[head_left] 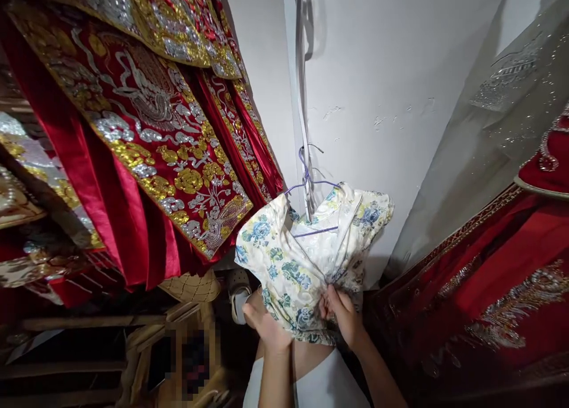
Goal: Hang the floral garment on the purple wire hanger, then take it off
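Note:
A short-sleeved white blouse [288, 271] with blue, green and yellow flowers hangs on a thin purple wire hanger [317, 184] in front of me. My right hand [343, 314] is closed on the gathered cloth at the blouse's lower front, below the V neck. My left hand [269, 330] touches the blouse's lower left edge. Its thumb sticks out to the side, while the other fingers are hidden behind the cloth. The hanger's hook is up by a narrow metal upright [300, 99] against the wall.
Red garments with gold and silver embroidery [178, 153] hang at left. More red beaded clothing [502, 283] and a sheer sparkly cloth [502, 99] are at right. A white wall [373, 70] stands behind. Wooden furniture [146, 343] and a clog [240, 295] are low at left.

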{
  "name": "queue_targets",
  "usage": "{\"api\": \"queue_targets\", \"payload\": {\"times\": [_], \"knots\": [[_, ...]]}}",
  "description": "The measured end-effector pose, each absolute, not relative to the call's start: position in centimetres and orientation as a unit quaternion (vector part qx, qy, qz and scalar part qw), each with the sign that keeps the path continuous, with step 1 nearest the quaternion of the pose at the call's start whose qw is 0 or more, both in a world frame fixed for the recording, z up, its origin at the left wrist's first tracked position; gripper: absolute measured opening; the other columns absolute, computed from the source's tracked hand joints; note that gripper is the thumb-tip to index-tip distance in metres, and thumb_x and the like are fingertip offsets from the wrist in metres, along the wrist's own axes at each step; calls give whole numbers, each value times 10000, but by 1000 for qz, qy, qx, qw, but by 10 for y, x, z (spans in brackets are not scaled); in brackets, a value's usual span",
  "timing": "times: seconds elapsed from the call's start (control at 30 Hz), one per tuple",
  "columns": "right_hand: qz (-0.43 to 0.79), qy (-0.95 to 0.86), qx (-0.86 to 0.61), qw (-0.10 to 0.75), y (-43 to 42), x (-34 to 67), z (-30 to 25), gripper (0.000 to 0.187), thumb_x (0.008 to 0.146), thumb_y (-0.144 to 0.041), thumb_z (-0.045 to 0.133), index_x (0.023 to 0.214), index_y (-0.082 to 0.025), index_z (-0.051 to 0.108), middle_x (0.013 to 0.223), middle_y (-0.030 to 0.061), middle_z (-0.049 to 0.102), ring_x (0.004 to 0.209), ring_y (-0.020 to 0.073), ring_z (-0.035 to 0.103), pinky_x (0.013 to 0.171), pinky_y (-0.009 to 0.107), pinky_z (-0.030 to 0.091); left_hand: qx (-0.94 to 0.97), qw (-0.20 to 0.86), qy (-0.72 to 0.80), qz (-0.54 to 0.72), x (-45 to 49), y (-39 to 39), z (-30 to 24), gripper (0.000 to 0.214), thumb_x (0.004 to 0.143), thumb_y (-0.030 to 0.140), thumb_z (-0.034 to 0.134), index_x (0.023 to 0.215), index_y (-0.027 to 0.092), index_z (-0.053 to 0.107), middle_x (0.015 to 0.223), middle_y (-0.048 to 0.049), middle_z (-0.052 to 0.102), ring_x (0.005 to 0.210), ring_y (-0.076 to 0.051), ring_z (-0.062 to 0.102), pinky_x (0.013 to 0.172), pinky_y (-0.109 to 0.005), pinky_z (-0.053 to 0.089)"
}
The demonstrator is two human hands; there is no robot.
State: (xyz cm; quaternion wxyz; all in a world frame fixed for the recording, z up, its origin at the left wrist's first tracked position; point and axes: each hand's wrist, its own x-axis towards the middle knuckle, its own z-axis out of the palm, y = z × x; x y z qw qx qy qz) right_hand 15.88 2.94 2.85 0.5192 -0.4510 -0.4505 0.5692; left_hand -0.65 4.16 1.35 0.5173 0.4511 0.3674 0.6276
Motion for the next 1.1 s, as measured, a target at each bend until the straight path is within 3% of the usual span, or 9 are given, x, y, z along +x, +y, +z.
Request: {"api": "queue_targets", "payload": {"times": [0.07, 0.17, 0.33, 0.43, 0.53, 0.6, 0.73, 0.97, 1.1], "knots": [[550, -477, -440, 525, 34, 160, 38, 637, 823, -806, 586, 620, -203, 609, 534, 19, 544, 534, 157, 480, 558, 311, 375, 393, 587, 352, 614, -13, 36, 10, 851, 641, 891, 670, 1258, 305, 703, 1167, -138, 757, 1270, -388, 633, 1044, -573, 531], [540, -481, -439, 533, 36, 155, 46, 551, 824, -709, 650, 614, -204, 582, 531, -7, 505, 526, 137, 436, 542, 290, 342, 341, 613, 389, 597, -13, 37, 9, 700, 623, 553, 886, 1221, 237, 706, 1093, -139, 770, 1192, -388, 681, 1019, -555, 556], [517, -432, -486, 556, 29, 154, 36, 504, 818, -629, 632, 551, -216, 517, 488, -19, 440, 493, 132, 393, 516, 291, 307, 323, 356, 522, 705, 7, 49, -16, 364, 882, 429, 691, 1166, 215, 615, 1090, -103, 722, 1090, -270, 707, 983, -436, 573], [508, -409, -505, 565, 28, 160, 31, 484, 796, -594, 639, 525, -221, 492, 477, -19, 429, 487, 130, 387, 513, 290, 304, 335, 206, 567, 724, 23, 47, -32, 444, 913, 354, 653, 1308, 230, 493, 1261, -129, 625, 1179, -263, 654, 1010, -434, 551], [519, -398, -504, 565, 29, 157, 31, 483, 762, -615, 653, 528, -220, 502, 475, -22, 428, 482, 126, 383, 502, 287, 294, 401, 156, 561, 707, 38, 41, -35, 565, 935, 316, 637, 1447, 263, 402, 1455, -150, 486, 1402, -290, 484, 1176, -492, 409], [543, -399, -494, 549, 28, 151, 31, 508, 735, -663, 664, 540, -219, 512, 471, -29, 425, 470, 121, 372, 495, 286, 282, 475, 169, 546, 669, 47, 38, -33, 497, 924, 319, 653, 1394, 262, 500, 1448, -144, 490, 1426, -312, 444, 1210, -525, 349], [555, -449, -475, 514, 26, 142, 30, 535, 763, -701, 654, 595, -201, 564, 436, -51, 412, 444, 110, 353, 514, 287, 286, 531, 252, 516, 623, 59, 36, -32, 216, 940, 299, 589, 1126, 226, 673, 1377, -148, 530, 1345, -318, 513, 1145, -523, 415], [548, -497, -482, 469, 33, 160, 27, 524, 850, -670, 606, 679, -176, 639, 382, -47, 447, 396, 122, 379, 509, 294, 314, 561, 358, 466, 583, 68, 29, -31, 228, 983, 323, 513, 1160, 196, 580, 1041, -94, 660, 1001, -246, 640, 922, -399, 513], [568, -502, -476, 447, 30, 160, 27, 494, 870, -638, 596, 687, -182, 651, 385, -42, 473, 386, 118, 376, 496, 287, 310, 576, 363, 474, 559, 67, 25, -28, 163, 1002, 308, 462, 1004, 195, 579, 894, -51, 623, 850, -214, 604, 792, -325, 484]]}}
